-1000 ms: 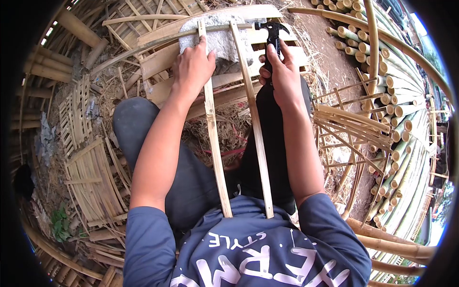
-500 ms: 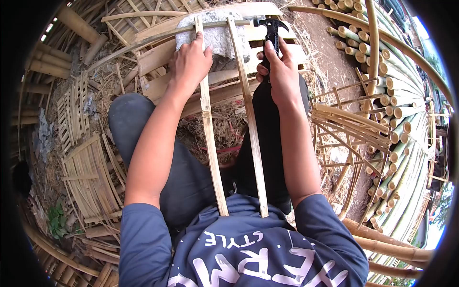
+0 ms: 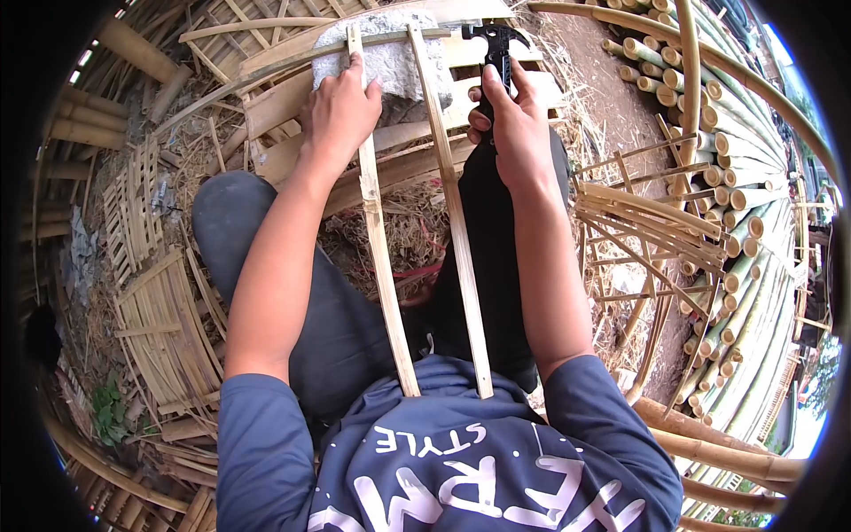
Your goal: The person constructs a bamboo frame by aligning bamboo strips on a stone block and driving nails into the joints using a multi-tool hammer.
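Two long bamboo strips, a left one (image 3: pixel 379 239) and a right one (image 3: pixel 456 213), run from my lap up to a pale stone block (image 3: pixel 388 66). Across their far ends lies a thin bamboo strip (image 3: pixel 292 60). My left hand (image 3: pixel 340 113) rests over the block beside the left strip, index finger extended onto it near the crossing and the other fingers bent. My right hand (image 3: pixel 516 124) is wrapped round the handle of a black hammer (image 3: pixel 498 53), whose head is beside the right end of the cross strip.
Bamboo planks (image 3: pixel 284 102) lie around and under the block. Stacked bamboo poles (image 3: pixel 740 186) fill the right side, with a bamboo frame (image 3: pixel 651 226) before them. Woven bamboo panels (image 3: pixel 164 324) lie at the left. My bent knees flank the strips.
The whole view has shifted slightly, so the block, strips and both hands appear a little higher and further left. Both hands keep nearly the same pose.
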Tool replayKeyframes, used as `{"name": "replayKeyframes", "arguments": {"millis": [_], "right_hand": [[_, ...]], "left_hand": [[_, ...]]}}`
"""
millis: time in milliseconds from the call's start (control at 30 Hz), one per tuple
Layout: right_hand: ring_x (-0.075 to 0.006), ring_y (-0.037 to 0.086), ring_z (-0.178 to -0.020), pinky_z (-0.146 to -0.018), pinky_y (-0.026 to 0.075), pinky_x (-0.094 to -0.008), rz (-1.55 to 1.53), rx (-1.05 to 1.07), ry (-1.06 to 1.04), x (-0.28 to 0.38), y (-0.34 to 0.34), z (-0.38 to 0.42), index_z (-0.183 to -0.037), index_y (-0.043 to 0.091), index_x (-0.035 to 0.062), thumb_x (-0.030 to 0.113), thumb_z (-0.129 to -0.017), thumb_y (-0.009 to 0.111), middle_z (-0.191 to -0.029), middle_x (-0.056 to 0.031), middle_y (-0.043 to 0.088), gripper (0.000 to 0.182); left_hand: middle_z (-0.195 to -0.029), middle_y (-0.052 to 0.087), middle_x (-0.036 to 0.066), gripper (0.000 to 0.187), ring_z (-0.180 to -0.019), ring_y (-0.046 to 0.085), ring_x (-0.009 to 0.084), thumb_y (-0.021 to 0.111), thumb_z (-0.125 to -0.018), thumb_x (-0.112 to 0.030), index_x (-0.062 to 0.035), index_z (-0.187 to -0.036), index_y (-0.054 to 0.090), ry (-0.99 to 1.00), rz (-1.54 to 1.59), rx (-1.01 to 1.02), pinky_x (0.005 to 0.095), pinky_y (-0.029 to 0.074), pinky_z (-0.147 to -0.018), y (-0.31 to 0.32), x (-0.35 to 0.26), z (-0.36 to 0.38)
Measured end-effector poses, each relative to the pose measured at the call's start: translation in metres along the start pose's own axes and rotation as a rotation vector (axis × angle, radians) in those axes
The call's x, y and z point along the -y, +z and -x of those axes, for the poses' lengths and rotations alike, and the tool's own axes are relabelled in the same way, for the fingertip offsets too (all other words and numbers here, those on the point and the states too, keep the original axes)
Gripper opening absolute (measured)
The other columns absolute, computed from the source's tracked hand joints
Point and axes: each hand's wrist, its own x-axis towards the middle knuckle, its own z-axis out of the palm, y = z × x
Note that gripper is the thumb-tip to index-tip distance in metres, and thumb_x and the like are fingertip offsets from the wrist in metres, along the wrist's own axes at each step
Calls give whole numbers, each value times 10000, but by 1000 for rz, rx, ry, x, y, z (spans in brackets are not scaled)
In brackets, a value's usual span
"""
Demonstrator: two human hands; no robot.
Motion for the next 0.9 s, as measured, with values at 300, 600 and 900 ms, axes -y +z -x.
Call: {"name": "replayKeyframes", "arguments": {"millis": [300,600,900], "right_hand": [[-69,475,-564,-496,425,-248,25,6,-25,-2,-3,-2,-1332,482,75,226,-1009,616,-808,-6,550,381],[-63,486,-553,-483,436,-244,39,-1,-36,-2,0,-1,-1355,461,41,228,-1004,621,-799,-1,550,429],[-73,478,-558,-495,427,-250,55,4,-14,-2,1,-1,-1435,410,73,226,-1006,620,-823,-13,558,501]], "left_hand": [[-838,700,283,530,-918,687,460,562,-967,-380,-81,-1404,552,8,15,1,518,543,-870,-1,0,0],[-861,703,286,531,-913,687,464,565,-967,-376,-83,-1409,547,7,19,-4,520,549,-857,-2,1,1],[-920,697,301,522,-941,679,461,568,-963,-384,-100,-1400,561,-14,17,39,528,538,-871,-9,-3,1]]}}
